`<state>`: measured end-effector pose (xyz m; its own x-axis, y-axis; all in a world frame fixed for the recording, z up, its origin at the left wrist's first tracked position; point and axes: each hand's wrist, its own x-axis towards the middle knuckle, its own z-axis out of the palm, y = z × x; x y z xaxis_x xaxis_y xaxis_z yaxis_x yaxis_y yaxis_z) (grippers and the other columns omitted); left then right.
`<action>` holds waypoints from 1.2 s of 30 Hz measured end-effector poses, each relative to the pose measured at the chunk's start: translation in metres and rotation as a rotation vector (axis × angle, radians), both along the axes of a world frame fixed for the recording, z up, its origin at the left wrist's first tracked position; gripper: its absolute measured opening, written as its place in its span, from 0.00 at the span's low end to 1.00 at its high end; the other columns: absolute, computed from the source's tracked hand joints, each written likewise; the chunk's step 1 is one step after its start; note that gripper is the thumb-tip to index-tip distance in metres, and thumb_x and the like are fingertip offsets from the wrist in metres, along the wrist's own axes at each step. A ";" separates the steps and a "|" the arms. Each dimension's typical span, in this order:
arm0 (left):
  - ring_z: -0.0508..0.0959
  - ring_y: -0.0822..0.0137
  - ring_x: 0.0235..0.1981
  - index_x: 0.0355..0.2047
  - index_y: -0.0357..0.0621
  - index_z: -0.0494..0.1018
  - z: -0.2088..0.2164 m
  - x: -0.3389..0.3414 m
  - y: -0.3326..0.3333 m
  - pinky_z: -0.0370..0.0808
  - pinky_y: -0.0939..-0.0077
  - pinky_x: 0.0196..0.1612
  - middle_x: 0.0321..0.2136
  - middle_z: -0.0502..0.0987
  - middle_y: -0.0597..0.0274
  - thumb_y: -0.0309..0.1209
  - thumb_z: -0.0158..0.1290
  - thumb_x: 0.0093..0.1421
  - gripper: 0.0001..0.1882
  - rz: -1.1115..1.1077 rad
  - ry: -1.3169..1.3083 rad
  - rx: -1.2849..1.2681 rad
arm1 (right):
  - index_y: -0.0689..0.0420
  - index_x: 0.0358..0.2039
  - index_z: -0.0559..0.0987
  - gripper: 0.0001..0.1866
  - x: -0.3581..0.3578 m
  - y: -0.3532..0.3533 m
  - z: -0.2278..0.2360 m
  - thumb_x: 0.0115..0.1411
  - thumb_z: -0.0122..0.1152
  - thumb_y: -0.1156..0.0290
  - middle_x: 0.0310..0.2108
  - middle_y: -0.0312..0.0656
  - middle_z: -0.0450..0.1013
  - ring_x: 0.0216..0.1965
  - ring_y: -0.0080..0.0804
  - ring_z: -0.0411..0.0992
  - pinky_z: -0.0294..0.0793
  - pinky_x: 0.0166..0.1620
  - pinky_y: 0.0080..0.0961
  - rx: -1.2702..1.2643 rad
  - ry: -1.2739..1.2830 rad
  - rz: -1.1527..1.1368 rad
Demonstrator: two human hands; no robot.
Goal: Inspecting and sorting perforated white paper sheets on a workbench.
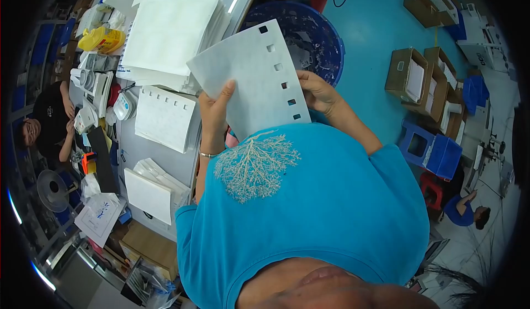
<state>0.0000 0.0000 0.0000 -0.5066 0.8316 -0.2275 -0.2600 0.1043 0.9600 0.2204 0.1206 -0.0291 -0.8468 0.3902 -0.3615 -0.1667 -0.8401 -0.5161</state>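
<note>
So far off to the left of the hands there's a yellow bottle (101,38) and a white tape dispenser-looking thing (125,106) on the grey table (128,149). Closer in, just left of the left hand, lies a white sheet with a row of square holes (164,117), and up above it a big stack of white sheets (171,33). Below that hand sits another smaller pile of white sheets (148,194).

The left hand (216,110) is pinching the lower left side of a white punched sheet (251,77), thumb on top, fingers behind it, bracelet on the wrist. The sheet is held up in the air, tilted, between both hands, square holes running down its right edge. The right hand (316,91) grips that holed edge, fingers curled behind the paper.

Beyond the right hand is a blue tub (326,38) on the blue floor, and well off to the right some open cardboard boxes (407,74) and a blue bin (432,150).
</note>
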 end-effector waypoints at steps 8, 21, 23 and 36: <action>0.76 0.71 0.34 0.40 0.32 0.74 -0.001 0.003 -0.008 0.72 0.78 0.39 0.35 0.78 0.58 0.33 0.59 0.58 0.16 0.018 0.009 -0.011 | 0.66 0.44 0.75 0.14 0.000 0.000 0.009 0.57 0.58 0.75 0.37 0.44 0.76 0.34 0.28 0.76 0.78 0.39 0.26 0.025 -0.183 0.018; 0.76 0.72 0.34 0.40 0.32 0.75 -0.004 0.007 -0.009 0.71 0.79 0.38 0.34 0.78 0.59 0.34 0.59 0.58 0.16 0.033 0.078 0.045 | 0.68 0.42 0.76 0.12 0.003 -0.017 -0.026 0.59 0.56 0.75 0.31 0.46 0.74 0.24 0.28 0.72 0.79 0.32 0.32 -0.574 -0.292 -0.038; 0.75 0.72 0.35 0.40 0.32 0.75 -0.002 0.006 -0.008 0.71 0.79 0.39 0.35 0.78 0.59 0.35 0.59 0.58 0.17 -0.008 0.151 0.022 | 0.68 0.43 0.75 0.13 0.005 -0.026 -0.028 0.60 0.54 0.74 0.32 0.45 0.75 0.25 0.27 0.73 0.80 0.33 0.32 -0.398 -0.371 -0.139; 0.76 0.71 0.36 0.42 0.32 0.74 -0.008 0.011 -0.002 0.72 0.76 0.41 0.37 0.77 0.58 0.35 0.59 0.57 0.18 -0.056 0.064 -0.024 | 0.66 0.49 0.72 0.18 0.001 0.027 0.004 0.59 0.55 0.73 0.41 0.46 0.75 0.41 0.31 0.76 0.79 0.43 0.30 0.072 0.031 -0.025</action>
<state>0.0106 -0.0016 -0.0082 -0.4733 0.8539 -0.2166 -0.1910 0.1406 0.9715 0.2214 0.1478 -0.0255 -0.8466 0.4359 -0.3053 -0.2044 -0.7960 -0.5697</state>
